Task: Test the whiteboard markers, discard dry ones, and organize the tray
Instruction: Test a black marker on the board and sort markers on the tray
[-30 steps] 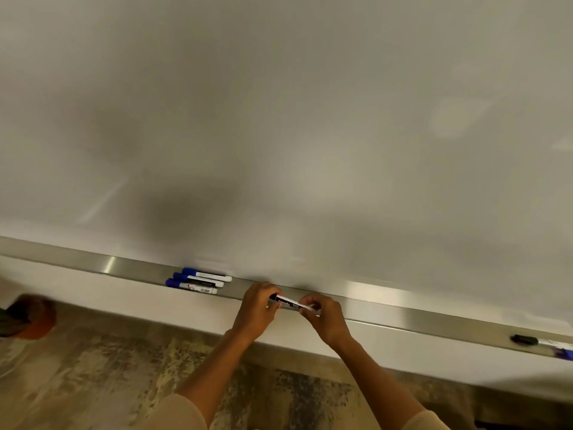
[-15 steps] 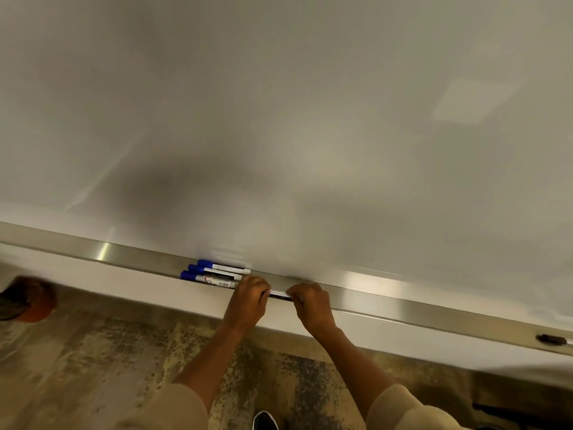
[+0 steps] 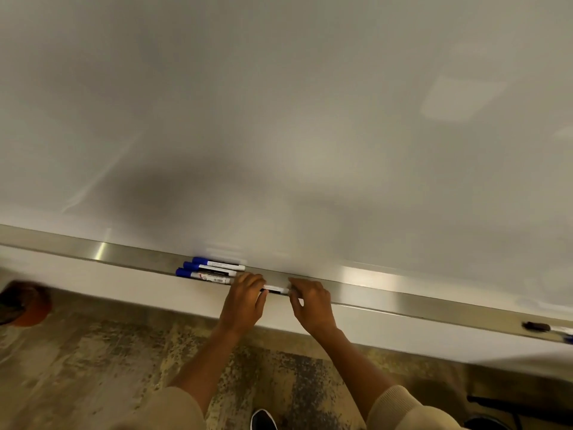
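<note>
A black marker point(image 3: 275, 289) lies along the metal tray point(image 3: 387, 297) below the whiteboard point(image 3: 279, 119). My left hand point(image 3: 246, 297) holds its left end and my right hand point(image 3: 311, 301) holds its right end, fingers curled over it; only the white middle of the barrel shows. Just left of my left hand, three blue-capped markers point(image 3: 210, 271) lie side by side in the tray, caps pointing left.
At the tray's far right end lie a black-capped marker point(image 3: 536, 326) and a blue tip point(image 3: 569, 338). An orange-brown object point(image 3: 26, 304) sits on the mottled floor at the left. My shoe point(image 3: 263, 420) shows at the bottom.
Both hands have lowered the black marker from just above the tray down into it, close beside the blue markers. The view has shifted slightly.
</note>
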Tool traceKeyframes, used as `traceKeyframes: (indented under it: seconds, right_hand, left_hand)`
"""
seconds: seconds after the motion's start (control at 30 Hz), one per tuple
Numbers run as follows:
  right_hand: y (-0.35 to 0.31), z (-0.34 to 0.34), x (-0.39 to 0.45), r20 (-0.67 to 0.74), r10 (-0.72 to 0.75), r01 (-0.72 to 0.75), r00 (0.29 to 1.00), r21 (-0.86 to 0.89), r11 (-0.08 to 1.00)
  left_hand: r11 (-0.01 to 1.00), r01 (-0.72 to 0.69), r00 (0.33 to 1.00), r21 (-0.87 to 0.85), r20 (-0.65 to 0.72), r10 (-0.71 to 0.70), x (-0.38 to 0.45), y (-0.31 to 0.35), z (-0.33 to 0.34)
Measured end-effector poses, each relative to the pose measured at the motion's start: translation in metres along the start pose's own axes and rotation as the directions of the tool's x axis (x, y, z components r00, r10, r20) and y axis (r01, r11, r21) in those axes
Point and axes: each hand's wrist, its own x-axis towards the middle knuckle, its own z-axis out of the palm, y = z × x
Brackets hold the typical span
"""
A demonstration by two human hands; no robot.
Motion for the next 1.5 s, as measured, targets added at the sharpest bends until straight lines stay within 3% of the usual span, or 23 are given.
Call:
traceKeyframes:
  seconds: [0.2, 0.37, 0.77, 1.2, 1.5]
  right_hand:
    - [0.038, -0.040, -0.037, -0.092, 0.079, -0.092, 0.993, -0.150, 0.984]
    - [0.072, -0.078, -0.070, -0.030, 0.175, -0.176, 0.984, -0.300, 0.938]
    - [0.173, -0.167, -0.145, -0.075, 0.421, -0.416, 0.904, -0.381, 0.826]
    - [0.292, -0.283, -0.173, -0.092, 0.625, -0.611, 0.775, -0.361, 0.705]
    - [0.350, -0.341, -0.149, -0.142, 0.621, -0.606, 0.771, -0.463, 0.647]
  left_hand:
    - [0.997, -0.055, 0.989, 0.060, 0.143, 0.046, -0.005, 0.051, 0.026]
    - [0.990, -0.092, 0.964, 0.108, 0.259, 0.061, -0.010, 0.104, 0.053]
    - [0.971, -0.233, 0.884, 0.059, 0.429, 0.186, -0.009, 0.251, 0.118]
    - [0.953, -0.301, 0.840, -0.031, 0.465, 0.280, 0.009, 0.377, 0.169]
    - [0.943, -0.331, 0.806, -0.024, 0.513, 0.296, 0.021, 0.406, 0.181]
